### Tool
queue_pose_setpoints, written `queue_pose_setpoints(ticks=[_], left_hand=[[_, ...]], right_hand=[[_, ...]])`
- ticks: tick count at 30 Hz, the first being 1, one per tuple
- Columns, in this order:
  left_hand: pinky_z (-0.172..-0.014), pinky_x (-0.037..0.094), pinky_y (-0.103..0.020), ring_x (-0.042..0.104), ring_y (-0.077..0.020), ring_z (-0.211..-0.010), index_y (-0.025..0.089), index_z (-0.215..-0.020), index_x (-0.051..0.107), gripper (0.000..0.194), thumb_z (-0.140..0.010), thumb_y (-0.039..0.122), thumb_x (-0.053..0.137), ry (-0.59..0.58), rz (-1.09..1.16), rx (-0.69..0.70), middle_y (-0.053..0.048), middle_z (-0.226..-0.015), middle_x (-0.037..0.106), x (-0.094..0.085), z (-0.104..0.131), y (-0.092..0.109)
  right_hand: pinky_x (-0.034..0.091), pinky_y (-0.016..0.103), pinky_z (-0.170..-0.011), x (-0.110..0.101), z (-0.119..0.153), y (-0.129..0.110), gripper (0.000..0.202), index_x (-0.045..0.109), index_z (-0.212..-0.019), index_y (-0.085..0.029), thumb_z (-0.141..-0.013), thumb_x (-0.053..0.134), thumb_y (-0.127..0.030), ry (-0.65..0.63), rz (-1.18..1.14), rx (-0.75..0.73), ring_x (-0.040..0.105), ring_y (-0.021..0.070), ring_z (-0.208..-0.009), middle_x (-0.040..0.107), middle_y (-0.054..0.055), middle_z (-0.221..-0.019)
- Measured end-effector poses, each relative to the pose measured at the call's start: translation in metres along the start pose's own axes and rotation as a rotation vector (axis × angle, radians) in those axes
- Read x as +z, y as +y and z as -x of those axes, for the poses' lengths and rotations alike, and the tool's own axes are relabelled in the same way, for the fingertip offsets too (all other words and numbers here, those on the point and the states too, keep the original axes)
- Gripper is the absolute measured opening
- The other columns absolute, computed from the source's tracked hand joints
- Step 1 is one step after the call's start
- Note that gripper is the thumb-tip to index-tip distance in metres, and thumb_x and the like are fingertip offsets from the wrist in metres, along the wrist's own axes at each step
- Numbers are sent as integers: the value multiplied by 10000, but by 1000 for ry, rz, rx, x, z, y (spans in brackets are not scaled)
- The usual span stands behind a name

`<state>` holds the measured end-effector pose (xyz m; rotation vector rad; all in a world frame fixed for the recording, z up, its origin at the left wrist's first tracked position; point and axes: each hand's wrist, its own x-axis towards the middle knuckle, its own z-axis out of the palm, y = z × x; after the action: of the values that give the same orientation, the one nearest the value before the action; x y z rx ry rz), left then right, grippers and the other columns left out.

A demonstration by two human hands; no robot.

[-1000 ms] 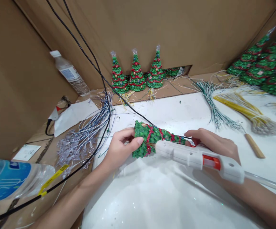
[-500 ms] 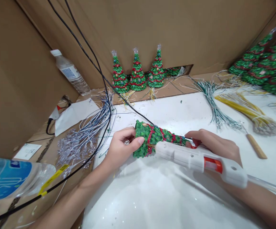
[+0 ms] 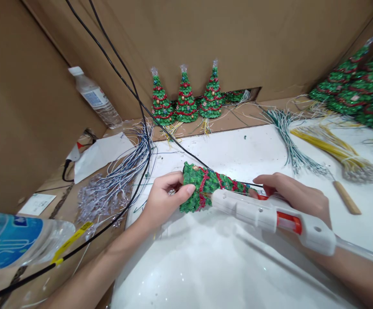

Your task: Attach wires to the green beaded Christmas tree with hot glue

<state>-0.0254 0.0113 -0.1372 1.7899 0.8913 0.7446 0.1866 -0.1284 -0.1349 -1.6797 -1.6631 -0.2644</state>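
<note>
My left hand [image 3: 168, 197] pinches the wide base of a small green Christmas tree [image 3: 194, 182] with red garlands, which lies on its side with its narrow end toward the right. My right hand [image 3: 294, 195] is wrapped round the handle of a white glue gun [image 3: 247, 210] with a red-edged window and a clear glue stick at its back. The gun's nozzle is at the tree's lower red garland. My right hand's fingers are near the narrow end of the tree, which is partly hidden behind the gun.
Three upright trees [image 3: 185, 98] stand at the back, with more trees [image 3: 350, 86] at right. Wire bundles [image 3: 286, 137] and a wooden-handled tool [image 3: 346, 197] lie right. Star-tipped wires [image 3: 105, 193] and bottles [image 3: 94, 98] are left. A black cable [image 3: 141, 171] crosses the view.
My right hand and the glue gun have shifted very slightly to the right. My left hand and the tree have stayed in place.
</note>
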Motion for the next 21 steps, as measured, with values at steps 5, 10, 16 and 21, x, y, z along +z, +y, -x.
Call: queue_pose_setpoints(ticks=[5, 10, 16, 21], left_hand=[[-545, 383, -233, 478, -130, -599, 153, -558, 537, 332, -722, 426, 635, -4, 10, 1, -8, -633, 547, 0, 1, -1], [-543, 380, -232, 473, -130, -601, 155, -553, 524, 336, -727, 421, 631, -10, 17, 6, -8, -623, 539, 0, 0, -1], [-550, 384, -232, 472, -126, -601, 152, -545, 511, 334, -729, 407, 623, -18, 24, 13, -11, -639, 540, 0, 0, -2], [-546, 382, -227, 467, -124, -599, 152, -529, 486, 348, -726, 405, 621, -25, 32, 14, -6, -621, 521, 0, -1, -3]], right_hand=[[374, 218, -493, 0, 0, -1, 116, 598, -861, -198, -872, 510, -273, 7, -11, 13, 503, 93, -496, 582, -18, -644], [390, 205, -492, -4, -1, 3, 86, 592, -884, -208, -867, 544, -279, -43, 0, -31, 525, 92, -522, 600, -15, -683], [375, 209, -488, -6, -1, 3, 113, 596, -869, -208, -888, 510, -278, -57, -7, -1, 506, 95, -518, 582, -19, -663], [377, 187, -488, -2, -1, 1, 95, 607, -864, -203, -858, 556, -283, -14, 22, -23, 489, 71, -488, 578, -38, -643]])
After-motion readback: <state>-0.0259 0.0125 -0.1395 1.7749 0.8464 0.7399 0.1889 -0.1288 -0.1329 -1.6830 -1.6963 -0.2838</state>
